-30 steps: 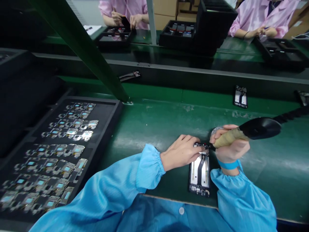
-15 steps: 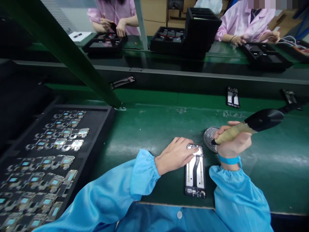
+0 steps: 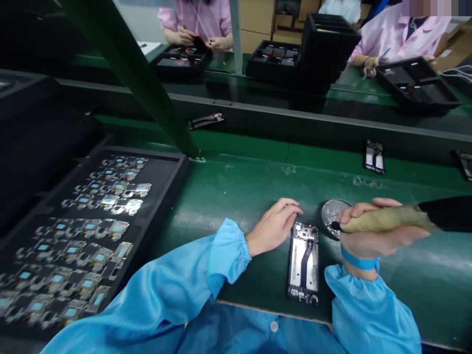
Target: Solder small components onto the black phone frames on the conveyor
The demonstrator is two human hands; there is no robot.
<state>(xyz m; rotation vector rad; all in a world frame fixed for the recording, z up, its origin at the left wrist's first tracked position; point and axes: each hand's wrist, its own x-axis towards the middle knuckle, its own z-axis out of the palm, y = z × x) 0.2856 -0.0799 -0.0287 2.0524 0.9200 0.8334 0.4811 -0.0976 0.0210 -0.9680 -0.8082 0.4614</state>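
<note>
A phone frame [image 3: 303,263] lies flat on the green bench [image 3: 236,196], with a black ribbon strip down its pale back. My left hand [image 3: 273,227] rests open just left of the frame's top end, its fingertips close to the frame but apparently not touching. My right hand [image 3: 372,241] grips an electric screwdriver [image 3: 383,220] with a tan wrapped handle. The screwdriver lies nearly level, and its black tip is at the edge of a round perforated metal disc [image 3: 331,216], above and right of the frame.
A black tray [image 3: 165,206] with several rows of small parts fills the left. Two more phone frames [image 3: 374,157] [image 3: 205,121] lie farther along the bench. A green post [image 3: 140,83] slants across. Beyond, co-workers in pink sleeves [image 3: 195,19] handle black trays [image 3: 416,83].
My left hand has lifted off the frame's top end and moved left. The screwdriver has swung from the frame's top to lie level at the disc, its rear end now to the right.
</note>
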